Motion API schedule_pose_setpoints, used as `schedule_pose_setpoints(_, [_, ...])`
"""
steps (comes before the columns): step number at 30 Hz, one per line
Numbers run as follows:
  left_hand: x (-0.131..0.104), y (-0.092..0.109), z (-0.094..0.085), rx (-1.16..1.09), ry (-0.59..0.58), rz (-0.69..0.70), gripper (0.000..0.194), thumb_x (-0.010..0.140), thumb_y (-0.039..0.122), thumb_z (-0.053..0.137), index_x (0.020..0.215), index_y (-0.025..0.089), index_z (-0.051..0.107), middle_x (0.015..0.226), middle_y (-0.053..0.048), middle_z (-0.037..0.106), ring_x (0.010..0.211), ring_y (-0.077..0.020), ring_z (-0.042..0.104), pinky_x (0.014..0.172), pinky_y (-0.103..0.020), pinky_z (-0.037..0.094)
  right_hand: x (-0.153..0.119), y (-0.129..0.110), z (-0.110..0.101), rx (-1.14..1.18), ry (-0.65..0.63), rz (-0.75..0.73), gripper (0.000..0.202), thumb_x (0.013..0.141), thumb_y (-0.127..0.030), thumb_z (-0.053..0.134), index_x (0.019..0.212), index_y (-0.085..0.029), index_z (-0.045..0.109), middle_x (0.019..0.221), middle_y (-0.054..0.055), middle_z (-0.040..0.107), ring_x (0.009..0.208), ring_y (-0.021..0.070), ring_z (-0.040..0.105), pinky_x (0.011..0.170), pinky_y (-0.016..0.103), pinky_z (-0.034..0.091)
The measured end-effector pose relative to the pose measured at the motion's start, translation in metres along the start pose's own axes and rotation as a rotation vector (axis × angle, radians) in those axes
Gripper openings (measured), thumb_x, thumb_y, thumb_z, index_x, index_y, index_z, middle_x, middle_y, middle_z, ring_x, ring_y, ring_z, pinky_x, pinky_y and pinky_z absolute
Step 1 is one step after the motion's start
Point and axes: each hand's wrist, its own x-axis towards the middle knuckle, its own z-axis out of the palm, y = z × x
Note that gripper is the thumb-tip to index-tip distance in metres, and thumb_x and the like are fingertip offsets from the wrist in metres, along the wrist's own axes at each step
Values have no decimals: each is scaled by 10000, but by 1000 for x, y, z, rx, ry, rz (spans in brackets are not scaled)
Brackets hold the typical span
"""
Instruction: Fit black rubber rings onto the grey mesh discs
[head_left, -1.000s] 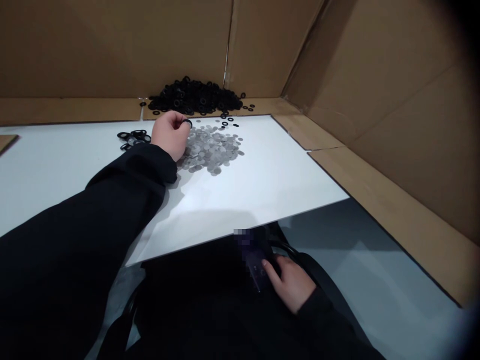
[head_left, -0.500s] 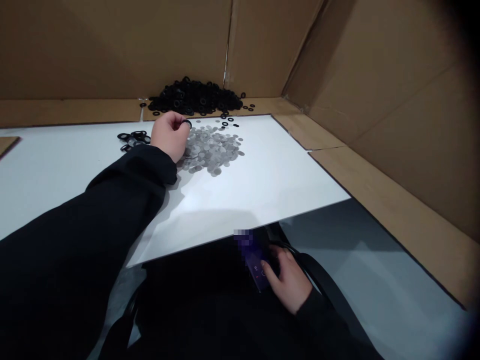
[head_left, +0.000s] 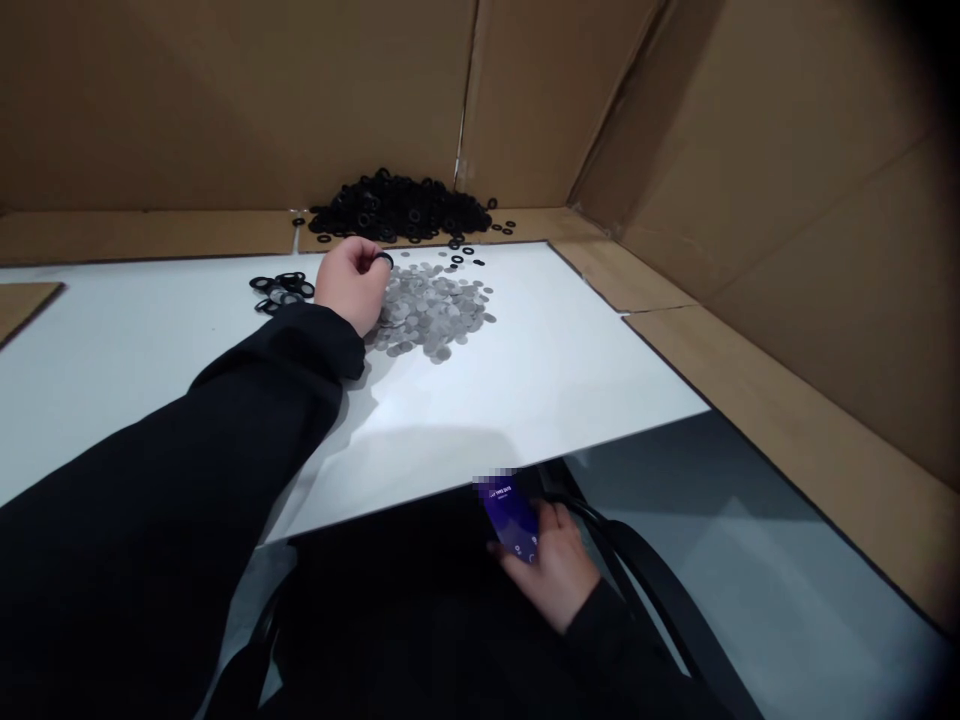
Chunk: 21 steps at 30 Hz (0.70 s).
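Note:
My left hand (head_left: 352, 286) is pinched on a black ring (head_left: 384, 259) at the left edge of a heap of thin grey discs (head_left: 433, 310) on the white board. Just left of that hand lies a small group of black rings with grey discs (head_left: 282, 292). Below the board's near edge, my right hand (head_left: 556, 566) is wrapped round a phone (head_left: 511, 520) with a lit purple screen, its thumb along the lower left side.
A big pile of black rings (head_left: 401, 207) rests on the cardboard strip behind the white board (head_left: 525, 380). A few loose rings (head_left: 457, 259) lie near the back edge. Cardboard walls (head_left: 225, 100) rise behind and at the right. A chair's black armrest (head_left: 660, 570) is at the lower right.
My right hand has shifted left across the phone, and its thumb has moved to the phone's lower left edge. The phone screen looks brighter. The whole view has shifted slightly.

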Motion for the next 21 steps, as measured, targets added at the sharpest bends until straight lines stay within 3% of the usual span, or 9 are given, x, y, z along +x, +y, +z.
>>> schedule_pose_setpoints(11, [0,5,-11,4,-28,-41,17,768,173,571,753,170,580,666,19,555,634,-124,494,652,-244,405,8,-3,6,-38,-43,21,734,714,-471,619,1246,15,478,1183,250,553,1124,359,579,1022,414,434])
schedule_pose_setpoints(21, [1,7,-19,-26,-46,-101,35,774,204,558,766,180,582,641,23,543,604,-128,483,607,-247,391,13,13,15,-46,-67,-4,740,712,-477,620,1247,12,468,1230,286,573,1163,362,586,1017,410,436])
